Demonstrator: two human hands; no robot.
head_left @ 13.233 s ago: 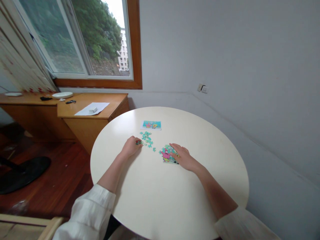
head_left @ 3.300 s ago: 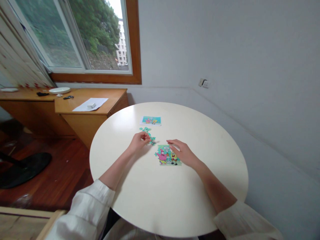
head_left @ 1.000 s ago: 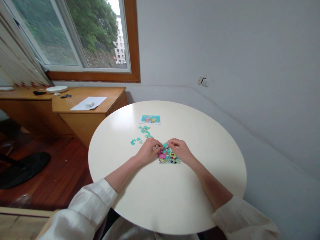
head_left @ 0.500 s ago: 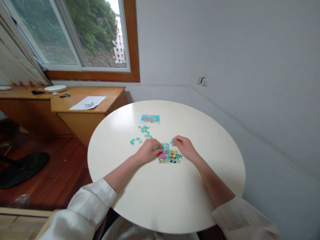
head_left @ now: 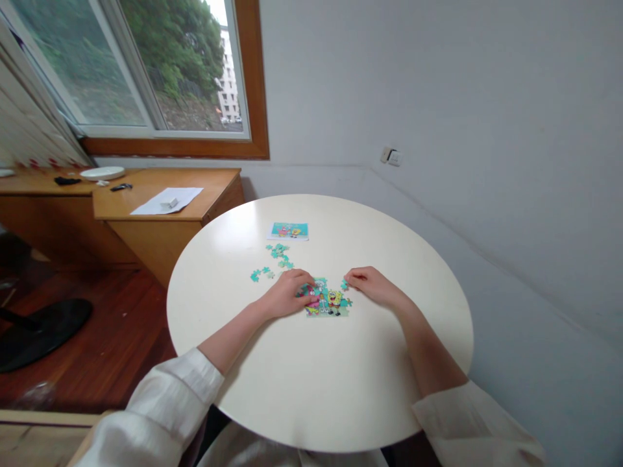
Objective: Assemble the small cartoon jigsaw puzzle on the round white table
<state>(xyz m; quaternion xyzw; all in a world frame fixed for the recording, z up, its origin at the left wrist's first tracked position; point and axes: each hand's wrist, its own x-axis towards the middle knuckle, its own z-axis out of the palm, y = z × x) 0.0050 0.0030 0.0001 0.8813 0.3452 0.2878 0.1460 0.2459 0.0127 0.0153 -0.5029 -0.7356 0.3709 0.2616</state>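
A partly built cartoon jigsaw puzzle (head_left: 328,301) lies near the middle of the round cream table (head_left: 311,383). My left hand (head_left: 286,295) rests on the puzzle's left edge with its fingers curled down onto the pieces. At the puzzle's upper right corner, my right hand (head_left: 370,283) pinches a small teal puzzle piece (head_left: 344,284) between its fingertips. Several loose teal pieces (head_left: 273,261) lie scattered on the table beyond my left hand. A small reference picture (head_left: 290,230) lies flat farther back.
A wooden desk (head_left: 160,220) stands to the left under the window, with a white sheet of paper (head_left: 167,200) and a white plate (head_left: 102,173) on it. Grey walls close in behind and to the right. A black chair base (head_left: 39,331) sits on the wooden floor.
My right hand has slid from the puzzle's top middle out to its upper right corner with a teal piece. My left hand has stayed on the puzzle's left side.
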